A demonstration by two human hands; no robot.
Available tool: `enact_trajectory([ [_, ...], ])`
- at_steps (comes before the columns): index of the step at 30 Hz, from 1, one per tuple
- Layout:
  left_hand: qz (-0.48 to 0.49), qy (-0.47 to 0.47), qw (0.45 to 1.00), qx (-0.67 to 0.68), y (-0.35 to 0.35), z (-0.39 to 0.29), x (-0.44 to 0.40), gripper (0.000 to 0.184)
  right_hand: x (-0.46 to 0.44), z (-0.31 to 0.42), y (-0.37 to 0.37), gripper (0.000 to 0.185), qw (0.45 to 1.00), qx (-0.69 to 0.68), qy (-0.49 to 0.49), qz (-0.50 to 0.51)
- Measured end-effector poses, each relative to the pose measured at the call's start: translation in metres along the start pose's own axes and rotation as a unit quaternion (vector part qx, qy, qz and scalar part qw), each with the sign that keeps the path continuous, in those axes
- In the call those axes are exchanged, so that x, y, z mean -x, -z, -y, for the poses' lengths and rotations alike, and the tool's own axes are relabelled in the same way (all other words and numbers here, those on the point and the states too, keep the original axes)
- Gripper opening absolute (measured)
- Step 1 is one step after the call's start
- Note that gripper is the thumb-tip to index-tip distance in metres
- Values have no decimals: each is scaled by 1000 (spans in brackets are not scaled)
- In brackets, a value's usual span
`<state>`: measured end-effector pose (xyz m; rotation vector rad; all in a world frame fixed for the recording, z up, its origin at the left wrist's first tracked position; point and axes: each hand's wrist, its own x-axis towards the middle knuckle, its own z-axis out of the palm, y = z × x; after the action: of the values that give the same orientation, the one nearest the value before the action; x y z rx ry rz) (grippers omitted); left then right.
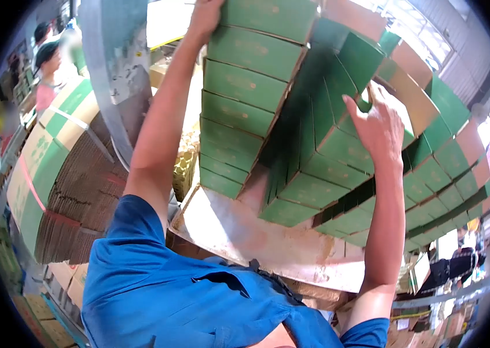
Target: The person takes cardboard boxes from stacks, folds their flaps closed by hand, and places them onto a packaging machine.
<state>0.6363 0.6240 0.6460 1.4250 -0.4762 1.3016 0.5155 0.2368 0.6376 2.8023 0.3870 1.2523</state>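
Observation:
My left arm reaches up along a tall stack of green cardboard boxes (243,84). My left hand (205,16) lies against the stack's upper left side, its fingers cut off by the top of the picture. Across a dark gap stands a second stack of green boxes (323,153). My right hand (381,119) is at the upper right edge of this stack, fingers curled over a box edge with the thumb out to the left. Both stacks rest on a pale, worn board (291,246) in front of my body.
Further rows of green boxes with brown flaps (439,174) stand at the right. At the left, a strapped bundle of flat cardboard (74,191) sits near a grey metal post (120,69). People (48,66) are visible at the far left, and a person in dark clothing (456,264) at the right.

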Motion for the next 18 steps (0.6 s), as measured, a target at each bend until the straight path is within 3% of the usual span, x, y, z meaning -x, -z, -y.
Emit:
enact_trajectory([
  [2,21,65,997,33,-1,-12,4,64,1,5,0,72,1000,11,-4,11],
  [4,6,82,996,-25,1,5,0,55,2,10,0,68,1000,8,-12,13],
  [6,-42,-24,993,-104,-4,18,-1,50,3,18,6,64,999,-18,-20,24],
  [7,12,51,997,-50,0,11,0,50,3,20,6,63,999,-15,-26,28],
  [9,-28,73,997,16,-8,5,3,50,3,23,13,59,998,-9,-35,50],
  [10,-16,101,995,-20,-7,7,3,55,2,26,19,57,997,-9,-37,66],
  [11,1,94,995,-26,-1,-22,4,63,3,20,11,55,999,-28,-16,23],
  [13,-28,26,999,-13,-4,-25,8,59,2,16,10,52,999,-34,20,7],
  [15,-31,35,998,-31,-4,-31,11,62,0,20,13,51,999,-32,34,3],
  [18,-22,53,997,-55,-2,-37,12,66,1,25,20,52,992,-58,-67,88],
])
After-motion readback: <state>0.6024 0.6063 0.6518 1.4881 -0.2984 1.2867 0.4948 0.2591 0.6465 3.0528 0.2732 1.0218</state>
